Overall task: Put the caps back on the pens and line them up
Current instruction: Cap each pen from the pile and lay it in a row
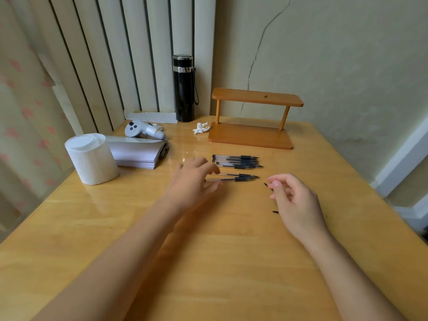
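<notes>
On the table (pixel 231 239), uncapped pens (pixel 236 161) lie side by side, with two more pens (pixel 240 177) just in front. The blurred left hand (pixel 194 179) curls over their back ends; whether it grips them is unclear. The right hand (pixel 294 198) pinches a dark cap (pixel 265 184).

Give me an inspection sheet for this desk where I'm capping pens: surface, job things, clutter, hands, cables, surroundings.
Surface: wooden table, glossy.
Job's things: row of pens side by side, tips pointing right, uncapped; two more pens nearer; loose cap by the right hand.
Clutter: paper roll, paper stack, grey controller, black flask, crumpled tissue, wooden shelf.
Hands: left hand over the two pens' rear ends, blurred, grip unclear; right hand seems to pinch a black cap.
Cables: nothing seen.
Surroundings: curtain left, vertical slats behind, cracked wall.
</notes>
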